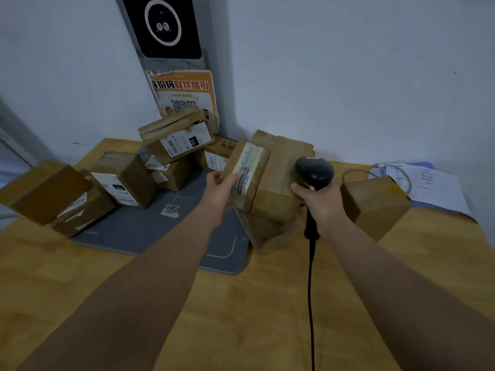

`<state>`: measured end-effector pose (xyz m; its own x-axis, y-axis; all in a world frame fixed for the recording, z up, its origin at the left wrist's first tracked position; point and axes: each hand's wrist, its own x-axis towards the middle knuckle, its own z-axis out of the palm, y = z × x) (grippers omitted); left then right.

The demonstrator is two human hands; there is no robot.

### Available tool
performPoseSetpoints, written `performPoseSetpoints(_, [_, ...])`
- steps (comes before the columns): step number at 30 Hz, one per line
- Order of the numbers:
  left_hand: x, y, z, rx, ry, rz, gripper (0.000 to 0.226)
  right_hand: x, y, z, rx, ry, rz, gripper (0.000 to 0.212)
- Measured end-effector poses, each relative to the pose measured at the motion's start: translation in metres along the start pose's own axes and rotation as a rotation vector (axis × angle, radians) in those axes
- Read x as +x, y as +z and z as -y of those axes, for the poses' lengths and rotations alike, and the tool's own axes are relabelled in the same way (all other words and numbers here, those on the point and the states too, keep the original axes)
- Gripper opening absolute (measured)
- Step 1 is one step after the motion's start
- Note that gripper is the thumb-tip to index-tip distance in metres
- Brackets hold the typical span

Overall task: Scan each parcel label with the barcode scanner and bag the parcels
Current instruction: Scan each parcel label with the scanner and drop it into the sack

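Observation:
My left hand [222,190] grips a small brown parcel [245,172] with taped edges, held tilted above the table's middle. My right hand [320,203] holds a black barcode scanner [314,171] by its handle, its head up beside the parcel; its black cable [310,290] runs down toward me. Behind the held parcel a larger brown box [278,188] rests on another box. Several labelled cardboard parcels are piled at the back, one [175,135] on top and one [124,178] to the left.
A grey mat [150,226] lies on the wooden table [241,317]. More boxes sit at the left edge [45,191] and at the right [375,204]. Papers [426,183] lie at the far right. An orange notice [184,92] leans on the wall.

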<state>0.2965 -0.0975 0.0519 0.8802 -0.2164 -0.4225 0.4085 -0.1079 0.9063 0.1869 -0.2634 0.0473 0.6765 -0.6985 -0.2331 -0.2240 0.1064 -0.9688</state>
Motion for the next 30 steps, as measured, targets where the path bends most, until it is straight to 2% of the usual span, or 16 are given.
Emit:
performPoseSetpoints(5, [-0.044,-0.03,0.014,-0.189,0.092,-0.02,0.039,-0.054,-0.003,-0.001,-0.003,-0.089,0.09,0.053])
performPoseSetpoints(8, [-0.081,-0.067,0.034,-0.26,0.129,-0.007,0.037,-0.1,0.005,-0.005,-0.045,-0.153,0.134,0.05])
performPoseSetpoints(11, [-0.117,-0.11,0.059,-0.286,0.182,-0.062,0.031,-0.151,0.021,-0.013,-0.101,-0.229,0.192,0.05])
performPoseSetpoints(15, [-0.154,-0.16,0.085,-0.25,0.172,-0.06,0.026,-0.194,0.05,-0.034,-0.163,-0.163,0.247,0.043])
performPoseSetpoints(19, [-0.176,-0.195,0.105,-0.147,0.139,-0.078,0.03,-0.221,0.071,-0.066,-0.175,0.034,0.263,0.037])
performPoseSetpoints(23, [-0.194,-0.225,0.139,0.027,0.209,-0.109,0.053,-0.252,0.079,-0.118,-0.288,0.167,0.256,0.02])
performPoseSetpoints(26, [-0.199,-0.241,0.159,0.312,0.294,-0.155,0.068,-0.268,0.08,-0.143,-0.309,0.165,0.178,0.032])
performPoseSetpoints(30, [-0.204,-0.257,0.168,0.663,0.542,-0.261,0.072,-0.286,0.079,-0.138,-0.385,-0.002,0.066,0.034])
